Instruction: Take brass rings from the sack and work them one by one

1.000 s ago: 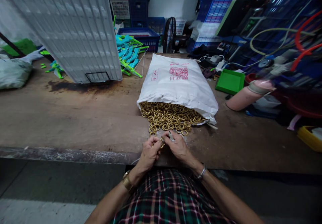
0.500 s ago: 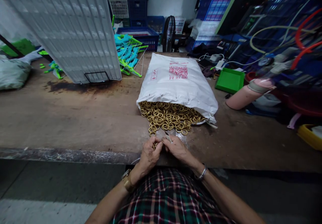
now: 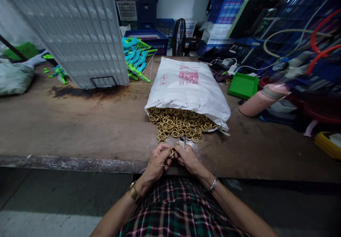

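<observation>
Between my two hands, close to the table's front edge, is a gold-coloured ring (image 3: 172, 152). My left hand (image 3: 157, 161) is closed, its thumb and forefinger pinching that ring. Closed as well, my right hand (image 3: 188, 158) has a small pale blade-like tool with a dark tip (image 3: 182, 143) sticking up from its fingers; its fingertips are at the ring's right side. Just beyond my hands, a heap of gold-coloured rings (image 3: 177, 123) spills from the mouth of a white sack (image 3: 186, 84) with red print, lying on the table.
A ribbed translucent panel (image 3: 87, 38) stands at the left on a wire foot. Blue and green plastic parts (image 3: 137, 56) lie behind it. A green tray (image 3: 243, 85) and a pink bottle (image 3: 263, 100) are at the right. A black fan (image 3: 179, 36) stands beyond the table.
The ring between my hands has come into clear view. My fingers have shifted slightly apart, and the tool in my right hand has turned more upright. The sack and heap stay put.
</observation>
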`<action>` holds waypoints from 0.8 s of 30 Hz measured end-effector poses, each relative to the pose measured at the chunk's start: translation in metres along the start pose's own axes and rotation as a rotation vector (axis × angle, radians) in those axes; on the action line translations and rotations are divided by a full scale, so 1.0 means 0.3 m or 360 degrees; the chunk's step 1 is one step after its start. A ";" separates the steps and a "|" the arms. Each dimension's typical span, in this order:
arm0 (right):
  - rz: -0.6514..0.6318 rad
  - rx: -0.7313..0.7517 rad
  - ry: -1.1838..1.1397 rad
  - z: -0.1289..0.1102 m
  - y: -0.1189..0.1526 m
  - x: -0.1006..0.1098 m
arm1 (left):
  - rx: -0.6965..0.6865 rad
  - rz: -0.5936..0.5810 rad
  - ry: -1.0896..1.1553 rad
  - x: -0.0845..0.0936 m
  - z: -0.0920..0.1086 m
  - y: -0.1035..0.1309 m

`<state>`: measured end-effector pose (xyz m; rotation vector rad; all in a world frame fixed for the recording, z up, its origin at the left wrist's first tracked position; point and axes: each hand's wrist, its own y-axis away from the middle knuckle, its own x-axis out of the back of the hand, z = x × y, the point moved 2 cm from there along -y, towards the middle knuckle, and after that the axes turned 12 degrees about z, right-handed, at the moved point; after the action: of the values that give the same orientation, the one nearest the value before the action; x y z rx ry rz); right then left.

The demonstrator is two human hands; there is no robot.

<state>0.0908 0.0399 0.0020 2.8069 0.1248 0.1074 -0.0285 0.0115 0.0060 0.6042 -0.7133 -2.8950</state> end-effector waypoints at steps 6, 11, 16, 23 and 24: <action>0.0138 0.0375 0.0402 -0.024 -0.004 0.009 | 0.0076 0.0005 0.0085 -0.002 -0.010 0.011; 0.0123 0.0504 0.0529 -0.024 0.005 0.008 | 0.0394 -0.0066 0.0426 0.004 -0.017 -0.004; 0.0120 0.0453 0.0533 -0.003 -0.001 0.014 | 0.0533 -0.0087 0.0593 -0.003 -0.020 -0.003; 0.0196 0.0652 0.0922 0.017 0.011 0.040 | 0.0572 0.0065 0.0703 0.004 -0.036 0.005; 0.0146 0.0719 0.1005 0.019 0.019 0.039 | 0.0551 0.0055 0.0700 0.006 -0.036 0.004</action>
<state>0.1035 0.0339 -0.0010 3.1042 0.1836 1.1116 -0.0257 0.0056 -0.0028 1.1998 -1.1356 -2.4794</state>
